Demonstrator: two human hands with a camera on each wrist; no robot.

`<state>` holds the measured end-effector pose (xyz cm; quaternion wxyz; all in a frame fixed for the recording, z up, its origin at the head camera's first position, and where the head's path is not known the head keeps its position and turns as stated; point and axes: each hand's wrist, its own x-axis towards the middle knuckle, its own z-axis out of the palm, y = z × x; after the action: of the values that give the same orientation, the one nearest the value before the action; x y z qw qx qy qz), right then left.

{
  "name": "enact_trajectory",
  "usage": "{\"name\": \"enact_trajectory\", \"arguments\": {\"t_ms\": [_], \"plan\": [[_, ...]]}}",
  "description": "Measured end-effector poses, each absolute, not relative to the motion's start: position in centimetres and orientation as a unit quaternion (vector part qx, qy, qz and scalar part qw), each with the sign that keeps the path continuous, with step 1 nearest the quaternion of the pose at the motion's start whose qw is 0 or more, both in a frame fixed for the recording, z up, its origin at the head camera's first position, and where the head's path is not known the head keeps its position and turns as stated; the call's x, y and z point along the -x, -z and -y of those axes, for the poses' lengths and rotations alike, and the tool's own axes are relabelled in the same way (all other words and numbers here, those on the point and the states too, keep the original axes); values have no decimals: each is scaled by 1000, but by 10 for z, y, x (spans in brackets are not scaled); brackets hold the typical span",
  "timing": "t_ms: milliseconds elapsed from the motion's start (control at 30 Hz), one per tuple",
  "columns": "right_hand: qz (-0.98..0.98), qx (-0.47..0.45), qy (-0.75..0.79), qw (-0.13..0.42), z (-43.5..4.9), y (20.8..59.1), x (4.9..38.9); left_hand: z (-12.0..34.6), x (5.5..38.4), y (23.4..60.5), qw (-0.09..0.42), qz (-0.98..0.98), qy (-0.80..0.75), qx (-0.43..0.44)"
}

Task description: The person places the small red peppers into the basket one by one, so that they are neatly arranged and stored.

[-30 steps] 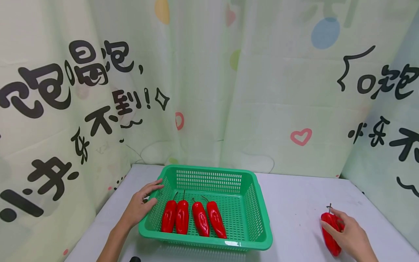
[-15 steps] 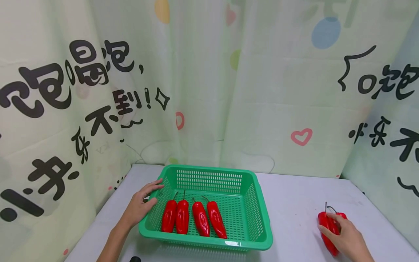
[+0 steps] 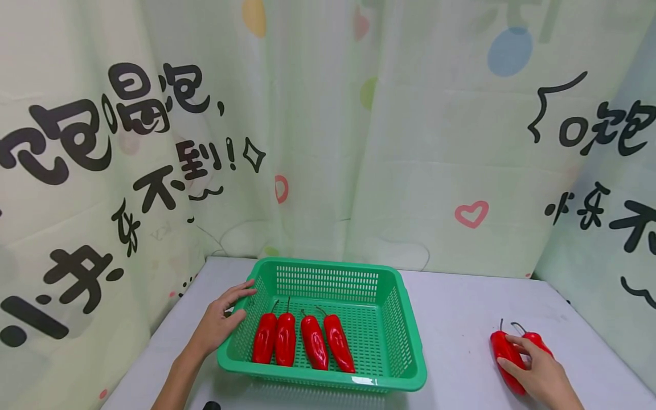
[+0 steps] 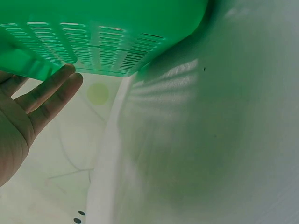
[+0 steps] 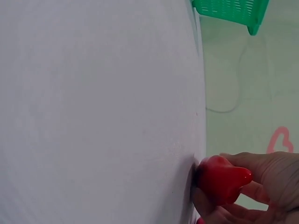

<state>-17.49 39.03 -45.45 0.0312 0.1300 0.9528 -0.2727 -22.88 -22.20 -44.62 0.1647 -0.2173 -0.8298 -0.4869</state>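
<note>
- The right hand (image 3: 540, 371) pinches a red pepper (image 3: 509, 353) between thumb and fingers, upon the white table (image 3: 456, 330).
- Just beside it lies a second pepper (image 3: 536, 340).
- The left hand (image 3: 220, 322), its fingers extended, touches the green basket (image 3: 414, 336), which holds four peppers (image 3: 314, 343).

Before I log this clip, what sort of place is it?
Probably a small makeshift recording booth, I'd guess: printed curtains hang around the back and sides of a white table, where a green basket holds four red peppers.

Right hand (image 3: 540, 373) grips 1 pepper (image 3: 501, 346); basket (image 3: 366, 330) holds 4 peppers (image 3: 285, 340)
</note>
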Motion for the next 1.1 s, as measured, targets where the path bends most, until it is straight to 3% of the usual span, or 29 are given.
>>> {"name": "enact_trajectory", "arguments": {"t_ms": [467,1100], "plan": [[-945,-133,297,19,-387,451,175,222,228,447,164,823,494,227],[-947,-107,301,-30,-362,416,182,222,228,446,160,825,494,221]]}}
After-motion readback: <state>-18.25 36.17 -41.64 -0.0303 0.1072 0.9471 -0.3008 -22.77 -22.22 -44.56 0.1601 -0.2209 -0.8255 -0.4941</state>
